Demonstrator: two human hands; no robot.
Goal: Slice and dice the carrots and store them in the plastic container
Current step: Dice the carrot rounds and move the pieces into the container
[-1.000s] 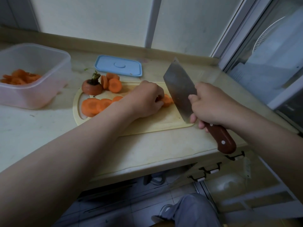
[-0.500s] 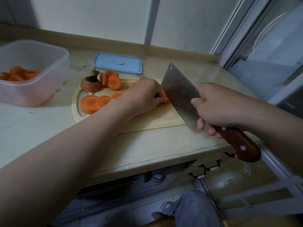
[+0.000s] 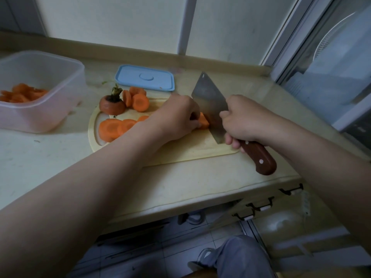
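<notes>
A pale stone bench [image 3: 60, 169] runs along a light wall, with a window frame and a white fan behind glass at the right. On the bench lies a cream cutting board [image 3: 190, 149] with a rounded left end. The left hand [image 3: 176, 117] rests on the middle of the board, fingers curled down over a carrot piece [image 3: 203, 122], pinning it against the board; only the orange end of that piece shows beyond the fingertips. The right hand [image 3: 243, 119] is wrapped tightly around the brown riveted handle of a cleaver [image 3: 210, 103], whose broad steel blade stands nearly upright with its edge down at the board, touching the exposed end of the carrot piece just beside the left fingertips.

On the left part of the board sits a row of overlapping carrot slices [image 3: 114, 128], partly hidden by the left forearm. Behind them, at the board's far left edge, stands the cut-off carrot top [image 3: 112, 104] with its dark stalk, and a few more carrot rounds [image 3: 138, 99] lean beside it. A light blue lid [image 3: 144, 78] lies flat on the bench just beyond the board. Well to the left stands the translucent plastic container [image 3: 50, 109], open, with orange carrot slices already heaped inside.
</notes>
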